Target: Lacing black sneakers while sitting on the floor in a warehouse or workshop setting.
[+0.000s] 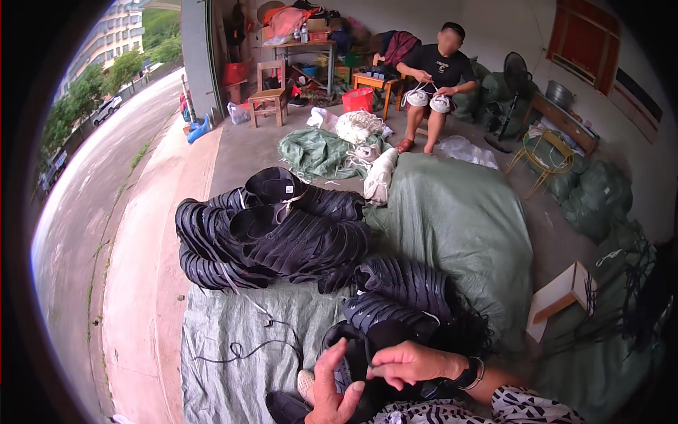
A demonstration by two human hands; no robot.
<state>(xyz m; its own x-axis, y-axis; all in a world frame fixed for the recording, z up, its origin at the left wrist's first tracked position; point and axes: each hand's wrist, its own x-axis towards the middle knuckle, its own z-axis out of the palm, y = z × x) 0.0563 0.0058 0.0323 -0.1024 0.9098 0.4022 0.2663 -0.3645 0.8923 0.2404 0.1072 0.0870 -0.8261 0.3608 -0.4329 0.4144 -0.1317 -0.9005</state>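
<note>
A black shoe (341,367) is at my lap, at the bottom middle, partly hidden by my hands. My left hand (326,391) is beside it, fingers raised and thumb apart, with nothing seen in its grasp. Just to the right, my right hand (418,363) is closed in a pinch over the shoe's opening. A thin dark strand, which looks like a black shoelace (368,351), runs up from its fingertips. Another dark shoe piece (286,408) lies left of my left hand. Stacked black shoe uppers (395,283) lie just beyond my hands.
A large pile of nested black uppers (304,240) rests on a green woven sheet (233,332), with a loose black cord (282,343). A bulging green sack (459,219) stands beyond. Across the room a seated person (438,74) holds white shoes. A wooden box (561,297) is at right.
</note>
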